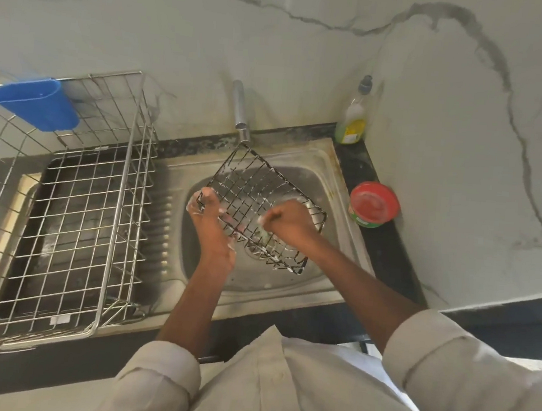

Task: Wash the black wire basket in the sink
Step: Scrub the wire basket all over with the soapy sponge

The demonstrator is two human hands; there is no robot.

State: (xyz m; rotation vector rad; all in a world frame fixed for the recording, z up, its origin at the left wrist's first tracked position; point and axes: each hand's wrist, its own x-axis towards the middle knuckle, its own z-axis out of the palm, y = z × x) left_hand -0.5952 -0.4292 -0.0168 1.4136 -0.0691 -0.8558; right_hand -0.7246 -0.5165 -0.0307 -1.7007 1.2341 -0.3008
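The black wire basket (pixel 252 184) is tilted over the steel sink (pixel 323 177), flecked with white suds. My left hand (pixel 209 229) grips its left rim, fingers soapy. Inside the basket, my right hand (pixel 289 219) is closed around a small scrubber, mostly hidden in the fist, pressed against the wires. The tap (pixel 241 112) stands just behind the basket's far corner; no running water is visible.
A large steel dish rack (pixel 126 174) with a blue plastic cup (pixel 37 106) sits on the drainboard to the left. A dish soap bottle (pixel 354 118) and a red-lidded tub (pixel 373 205) stand on the dark counter at right, by the marble wall.
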